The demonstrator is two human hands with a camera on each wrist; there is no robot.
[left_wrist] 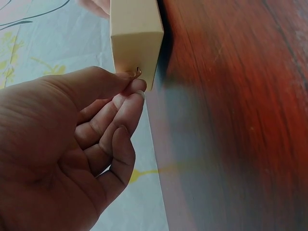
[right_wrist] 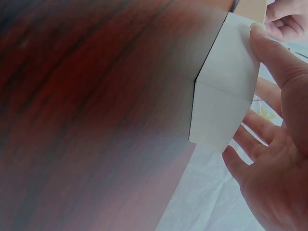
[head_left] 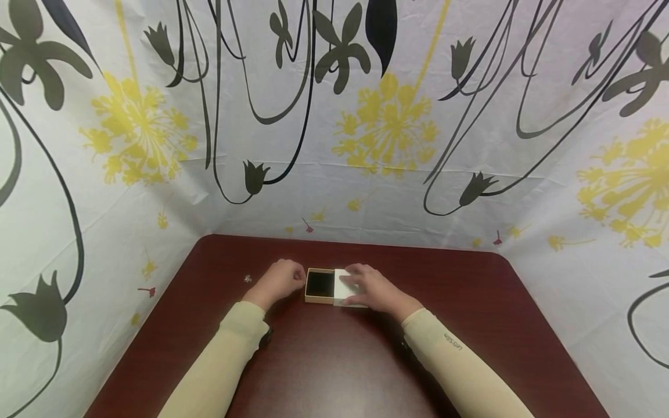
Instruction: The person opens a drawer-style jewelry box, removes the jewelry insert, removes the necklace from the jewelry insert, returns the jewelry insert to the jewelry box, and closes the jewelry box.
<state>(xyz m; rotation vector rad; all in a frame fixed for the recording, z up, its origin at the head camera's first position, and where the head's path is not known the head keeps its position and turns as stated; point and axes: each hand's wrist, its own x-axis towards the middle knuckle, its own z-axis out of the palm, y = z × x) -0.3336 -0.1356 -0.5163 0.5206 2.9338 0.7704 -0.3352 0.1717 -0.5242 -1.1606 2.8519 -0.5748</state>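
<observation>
A small drawer-style box lies on the dark red table. Its tan tray (head_left: 320, 301), dark inside, sticks out to the left from a white sleeve (head_left: 340, 295). My left hand (head_left: 279, 278) is at the tray's left end; in the left wrist view its thumb and forefinger pinch a small pull loop (left_wrist: 137, 73) on the tan end wall (left_wrist: 137, 50). Over the sleeve is my right hand (head_left: 373, 288), holding it with the thumb on the near side and the fingers toward the far side. In the right wrist view the sleeve's closed end (right_wrist: 219, 113) faces the camera.
A tiny shiny object (head_left: 248, 278), too small to identify, lies on the table (head_left: 334, 354) left of my left hand. Patterned white cloth (head_left: 303, 197) hangs behind the table and along both sides.
</observation>
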